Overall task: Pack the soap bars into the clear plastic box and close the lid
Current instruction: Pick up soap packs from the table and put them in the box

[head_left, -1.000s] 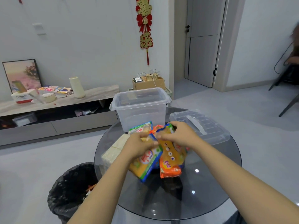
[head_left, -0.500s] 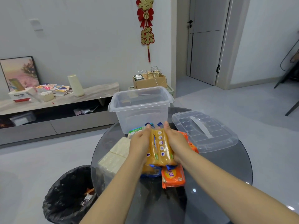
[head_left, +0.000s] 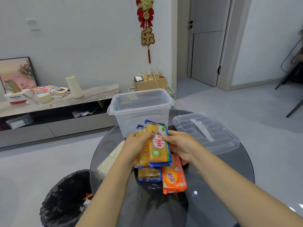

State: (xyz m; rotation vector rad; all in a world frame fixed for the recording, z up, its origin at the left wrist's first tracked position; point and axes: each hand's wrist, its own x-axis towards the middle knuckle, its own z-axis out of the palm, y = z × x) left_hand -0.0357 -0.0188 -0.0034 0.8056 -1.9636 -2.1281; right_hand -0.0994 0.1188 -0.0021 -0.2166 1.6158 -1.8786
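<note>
Both hands hold a small stack of yellow soap bars [head_left: 155, 145] in blue-edged wrappers above the round glass table [head_left: 229, 174]. My left hand [head_left: 136, 145] grips the stack's left side and my right hand [head_left: 178, 145] its right side. Below it lie another yellow bar [head_left: 149, 175] and an orange-wrapped bar [head_left: 173, 176]. The clear plastic box [head_left: 141, 110] stands open and empty just beyond the stack. Its clear lid [head_left: 205, 130] lies flat on the table to the right. Several unwrapped white bars [head_left: 109, 161] sit at the table's left edge.
A bin with a black bag [head_left: 65, 200] stands on the floor by the table's left side. A low TV bench [head_left: 49, 105] with clutter runs along the back wall. A cardboard box [head_left: 150, 82] sits behind the plastic box. A chair [head_left: 295, 89] stands far right.
The stack in my hands has turned so its printed face shows and has risen slightly toward the box. The view has shifted a little.
</note>
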